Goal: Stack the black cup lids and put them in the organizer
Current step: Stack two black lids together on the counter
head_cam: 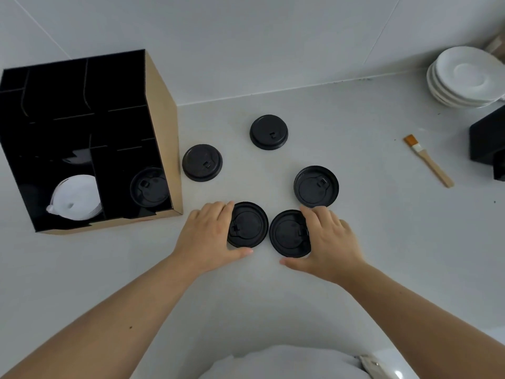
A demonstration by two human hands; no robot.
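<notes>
Several black cup lids lie on the white counter. My left hand [209,235] grips the left edge of one upturned lid [250,225], thumb under its near rim. My right hand [332,239] grips the right edge of a second upturned lid [288,233] beside it. Both lids rest on the counter, nearly touching. A third upturned lid [316,186] lies just beyond my right hand. Two lids lie top side up farther back, one [202,163] near the organizer and one [269,132] at centre. The black organizer [161,110], cardboard-sided, stands at left with one black lid [149,187] in its front right compartment.
White lids [78,198] fill the organizer's front left compartment. A stack of white saucers [464,77] sits at the back right, a black appliance [489,140] at the right edge, and a small wooden brush [427,164] lies in front of it.
</notes>
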